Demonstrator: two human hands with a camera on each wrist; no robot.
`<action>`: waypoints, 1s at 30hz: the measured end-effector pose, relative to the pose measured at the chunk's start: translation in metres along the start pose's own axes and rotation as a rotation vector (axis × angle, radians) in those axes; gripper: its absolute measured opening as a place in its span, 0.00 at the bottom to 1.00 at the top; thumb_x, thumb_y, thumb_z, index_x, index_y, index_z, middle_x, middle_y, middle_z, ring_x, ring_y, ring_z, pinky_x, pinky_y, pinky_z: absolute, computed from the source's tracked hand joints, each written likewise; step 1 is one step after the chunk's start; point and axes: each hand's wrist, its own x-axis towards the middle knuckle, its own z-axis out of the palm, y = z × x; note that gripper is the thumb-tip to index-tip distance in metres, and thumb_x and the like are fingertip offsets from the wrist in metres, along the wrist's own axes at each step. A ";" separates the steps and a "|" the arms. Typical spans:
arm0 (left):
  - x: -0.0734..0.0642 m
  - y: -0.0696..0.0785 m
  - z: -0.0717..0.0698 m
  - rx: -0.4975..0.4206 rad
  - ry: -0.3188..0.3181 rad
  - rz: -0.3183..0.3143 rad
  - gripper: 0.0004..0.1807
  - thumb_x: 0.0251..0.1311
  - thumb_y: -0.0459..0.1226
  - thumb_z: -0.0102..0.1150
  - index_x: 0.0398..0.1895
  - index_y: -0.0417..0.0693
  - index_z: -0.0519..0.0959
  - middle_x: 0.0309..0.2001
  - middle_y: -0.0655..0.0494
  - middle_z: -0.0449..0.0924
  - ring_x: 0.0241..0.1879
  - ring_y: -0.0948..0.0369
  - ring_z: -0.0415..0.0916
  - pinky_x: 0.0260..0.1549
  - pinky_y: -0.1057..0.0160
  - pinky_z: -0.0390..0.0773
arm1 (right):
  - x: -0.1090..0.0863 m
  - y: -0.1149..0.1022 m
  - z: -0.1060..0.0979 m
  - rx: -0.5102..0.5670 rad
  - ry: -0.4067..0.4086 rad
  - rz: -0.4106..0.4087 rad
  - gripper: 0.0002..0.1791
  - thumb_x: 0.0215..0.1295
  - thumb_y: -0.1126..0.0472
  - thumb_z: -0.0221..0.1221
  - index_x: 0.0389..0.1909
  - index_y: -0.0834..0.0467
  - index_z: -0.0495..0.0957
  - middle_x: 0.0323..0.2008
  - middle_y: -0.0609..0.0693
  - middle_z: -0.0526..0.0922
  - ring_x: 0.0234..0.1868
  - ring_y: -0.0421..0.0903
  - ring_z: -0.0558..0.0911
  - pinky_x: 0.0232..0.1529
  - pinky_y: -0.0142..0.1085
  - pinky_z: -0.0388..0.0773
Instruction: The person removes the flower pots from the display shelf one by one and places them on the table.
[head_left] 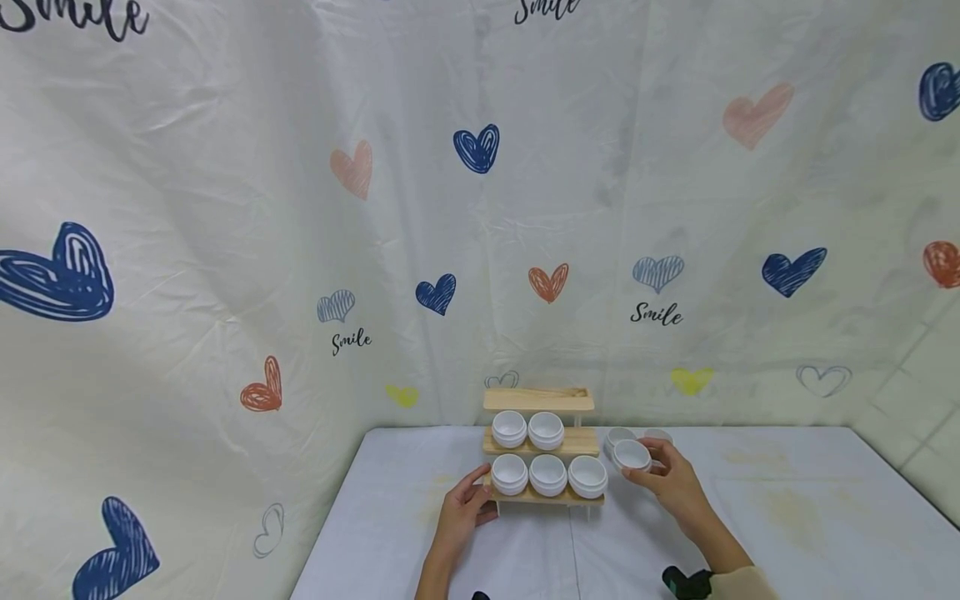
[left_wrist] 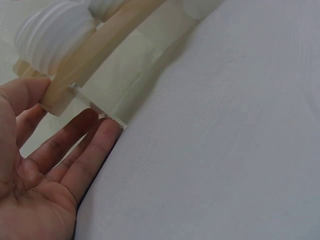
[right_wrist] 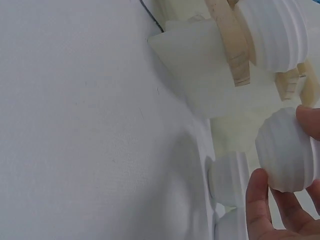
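A tiered wooden display stand point(head_left: 538, 400) with pale boards stands at the back of the table. Three white ribbed cups point(head_left: 548, 475) sit on its lowest board, and two more point(head_left: 546, 430) on the middle one. At the left end of the lowest board point(left_wrist: 95, 55), my left hand point(head_left: 459, 517) grips the wood between thumb and fingers, other fingers by the clear support below. Just right of the stand, my right hand point(head_left: 678, 487) holds a white cup point(right_wrist: 285, 150) off the table, thumb and fingers around its side.
Behind the held cup, two more white cups point(right_wrist: 229, 180) stand on the white-covered table point(head_left: 787, 517), partly hidden in the head view. A pale curtain point(head_left: 585, 217) printed with hearts hangs close behind the stand.
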 end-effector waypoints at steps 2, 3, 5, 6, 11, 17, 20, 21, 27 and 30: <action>0.000 0.001 0.000 -0.004 0.003 -0.005 0.27 0.73 0.38 0.58 0.73 0.42 0.70 0.42 0.57 0.82 0.43 0.63 0.83 0.45 0.56 0.89 | 0.001 0.001 0.000 -0.007 0.002 0.000 0.42 0.61 0.56 0.73 0.71 0.61 0.63 0.67 0.67 0.72 0.45 0.39 0.77 0.40 0.29 0.77; 0.000 0.001 0.000 -0.005 0.003 -0.006 0.27 0.73 0.38 0.58 0.73 0.42 0.70 0.41 0.57 0.82 0.43 0.63 0.83 0.44 0.56 0.89 | 0.001 0.002 0.000 -0.010 0.002 0.000 0.42 0.60 0.56 0.73 0.71 0.61 0.63 0.66 0.67 0.72 0.45 0.40 0.77 0.40 0.30 0.77; 0.000 0.001 0.000 -0.001 0.003 -0.005 0.27 0.73 0.38 0.58 0.73 0.42 0.70 0.41 0.57 0.82 0.43 0.63 0.83 0.44 0.56 0.89 | 0.001 0.003 0.000 -0.013 0.002 0.000 0.42 0.59 0.55 0.74 0.70 0.61 0.64 0.66 0.67 0.73 0.46 0.41 0.78 0.41 0.30 0.78; 0.000 0.001 0.000 0.001 0.002 -0.004 0.27 0.73 0.38 0.58 0.73 0.42 0.70 0.41 0.57 0.82 0.43 0.63 0.83 0.44 0.56 0.89 | 0.001 0.003 0.000 -0.015 0.002 -0.001 0.42 0.59 0.55 0.74 0.70 0.61 0.64 0.66 0.68 0.73 0.47 0.42 0.78 0.41 0.30 0.78; 0.000 0.002 0.001 0.008 0.006 -0.012 0.27 0.74 0.38 0.57 0.73 0.42 0.69 0.41 0.57 0.82 0.43 0.62 0.83 0.46 0.54 0.89 | 0.001 0.004 -0.001 -0.026 -0.008 0.003 0.42 0.59 0.56 0.74 0.70 0.62 0.65 0.66 0.69 0.73 0.48 0.44 0.79 0.41 0.31 0.78; 0.001 0.000 0.001 -0.002 0.012 -0.022 0.27 0.74 0.37 0.56 0.74 0.42 0.69 0.41 0.57 0.82 0.44 0.61 0.83 0.47 0.50 0.88 | 0.004 0.010 -0.001 -0.052 -0.012 0.022 0.41 0.59 0.56 0.74 0.70 0.61 0.66 0.66 0.69 0.73 0.49 0.46 0.78 0.43 0.32 0.77; 0.002 -0.001 0.000 -0.007 0.010 -0.020 0.27 0.74 0.37 0.56 0.74 0.41 0.69 0.42 0.57 0.82 0.44 0.62 0.83 0.47 0.51 0.88 | 0.006 0.014 -0.001 -0.057 -0.015 0.031 0.42 0.58 0.55 0.74 0.70 0.60 0.66 0.66 0.68 0.73 0.51 0.48 0.79 0.43 0.33 0.77; 0.002 -0.001 0.000 -0.008 0.010 -0.021 0.27 0.74 0.37 0.56 0.73 0.42 0.69 0.42 0.57 0.82 0.43 0.62 0.83 0.47 0.51 0.88 | 0.007 0.015 -0.001 -0.055 -0.017 0.032 0.42 0.58 0.55 0.74 0.70 0.60 0.66 0.66 0.68 0.73 0.51 0.48 0.79 0.43 0.33 0.77; 0.002 -0.001 0.000 -0.008 0.012 -0.027 0.27 0.73 0.38 0.57 0.73 0.43 0.70 0.42 0.56 0.83 0.43 0.62 0.83 0.45 0.57 0.89 | 0.007 0.019 -0.002 -0.044 -0.022 0.025 0.42 0.57 0.55 0.75 0.69 0.62 0.67 0.65 0.68 0.74 0.48 0.45 0.79 0.42 0.32 0.78; 0.001 -0.001 0.000 -0.006 0.005 -0.018 0.27 0.73 0.38 0.57 0.73 0.42 0.70 0.43 0.55 0.83 0.43 0.63 0.83 0.44 0.56 0.89 | 0.008 0.020 -0.002 -0.049 -0.022 0.026 0.41 0.57 0.56 0.75 0.69 0.62 0.67 0.64 0.68 0.74 0.48 0.45 0.79 0.42 0.32 0.78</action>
